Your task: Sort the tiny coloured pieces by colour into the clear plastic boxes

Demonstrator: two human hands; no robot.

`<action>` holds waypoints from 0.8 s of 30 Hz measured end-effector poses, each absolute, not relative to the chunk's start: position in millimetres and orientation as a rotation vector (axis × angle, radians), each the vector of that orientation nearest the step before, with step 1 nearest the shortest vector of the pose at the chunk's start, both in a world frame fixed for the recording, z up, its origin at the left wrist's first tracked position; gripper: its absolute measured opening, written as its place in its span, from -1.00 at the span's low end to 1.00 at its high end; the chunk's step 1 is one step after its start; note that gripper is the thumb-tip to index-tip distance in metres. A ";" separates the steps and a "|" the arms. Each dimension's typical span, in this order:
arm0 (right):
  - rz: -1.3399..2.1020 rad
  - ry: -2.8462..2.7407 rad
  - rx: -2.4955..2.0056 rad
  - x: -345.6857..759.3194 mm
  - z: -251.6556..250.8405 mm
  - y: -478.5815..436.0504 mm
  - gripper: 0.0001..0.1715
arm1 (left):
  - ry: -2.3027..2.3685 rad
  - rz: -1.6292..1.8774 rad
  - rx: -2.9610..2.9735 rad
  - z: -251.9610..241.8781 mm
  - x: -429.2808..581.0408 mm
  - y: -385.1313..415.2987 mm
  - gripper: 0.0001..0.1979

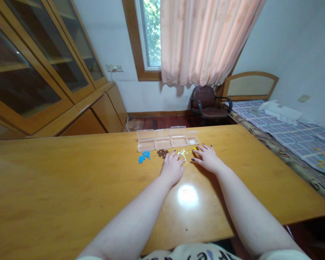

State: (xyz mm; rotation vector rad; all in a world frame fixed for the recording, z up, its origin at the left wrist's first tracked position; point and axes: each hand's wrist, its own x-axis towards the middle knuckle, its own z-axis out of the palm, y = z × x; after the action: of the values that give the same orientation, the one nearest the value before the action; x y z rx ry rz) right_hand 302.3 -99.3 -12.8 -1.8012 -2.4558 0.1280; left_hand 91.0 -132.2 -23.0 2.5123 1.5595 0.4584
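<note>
My left hand (172, 169) rests low over the table with its fingers apart. Its fingertips reach between a pile of small brown pieces (161, 154) and a scatter of cream pieces (183, 153). To the right, my right hand (208, 159) is spread, its fingers beside a few yellow pieces (194, 148) that they partly hide. No piece shows clearly in either hand. Small blue pieces (143, 157) lie in a heap at the left. Behind the piles stands a row of clear plastic boxes (163, 148), their lids raised at the back.
The wooden table (70, 187) extends far to the left, and its right edge runs beside a bed (287, 126). A brown armchair (206, 103) stands beyond the far edge. Glass-fronted cabinets (78, 97) line the left wall. Light glares off the tabletop before my hands.
</note>
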 end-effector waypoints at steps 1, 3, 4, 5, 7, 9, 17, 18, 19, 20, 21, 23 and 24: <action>0.124 -2.454 -1.789 302.6 -12.2 -99.3 -0.42 | 1.556 0.465 2.519 -23.5 90.9 -132.4 -0.68; 0.114 -2.448 -1.770 303.1 -11.0 -99.2 -0.46 | 1.544 0.475 2.525 -23.9 90.7 -132.7 -0.67; 0.107 -2.445 -1.767 303.4 -10.6 -99.1 -0.49 | 1.533 0.474 2.528 -23.9 90.8 -132.9 -0.66; 0.100 -2.444 -1.769 303.6 -10.2 -99.0 -0.51 | 1.522 0.470 2.530 -23.8 90.9 -133.2 -0.66; 0.095 -2.443 -1.780 303.9 -9.8 -98.8 -0.54 | 1.506 0.458 2.536 -23.7 91.2 -133.5 -0.67; 0.106 -2.442 -1.794 303.7 -9.7 -99.2 -0.55 | 1.506 0.445 2.540 -23.9 91.4 -133.7 -0.67; 0.227 -2.516 -1.640 297.2 -7.9 -103.5 -0.62 | 1.600 0.413 2.507 -28.0 90.7 -132.3 -0.61; 0.233 -2.513 -1.623 296.9 -7.6 -103.4 -0.61 | 1.611 0.414 2.501 -28.2 90.9 -132.2 -0.61; 0.229 -2.498 -1.623 296.8 -7.3 -103.2 -0.60 | 1.620 0.415 2.496 -28.3 91.1 -132.2 -0.61; 0.217 -2.479 -1.634 297.0 -7.1 -102.9 -0.58 | 1.627 0.413 2.492 -28.3 91.4 -132.2 -0.61; 0.203 -2.462 -1.652 297.2 -7.0 -102.7 -0.56 | 1.631 0.411 2.488 -28.4 91.7 -132.3 -0.60; 0.188 -2.452 -1.691 297.2 -7.5 -102.6 -0.56 | 1.634 0.408 2.485 -28.8 92.0 -132.3 -0.60; 0.195 -2.462 -1.699 296.7 -8.3 -102.8 -0.57 | 1.634 0.407 2.488 -29.1 92.0 -132.3 -0.60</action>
State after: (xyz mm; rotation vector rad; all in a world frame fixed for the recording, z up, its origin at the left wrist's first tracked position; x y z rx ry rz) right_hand 296.7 -102.8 -8.3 -1.6992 -2.4623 0.1946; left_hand 92.0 -132.3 -29.1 2.4876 1.6338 0.4075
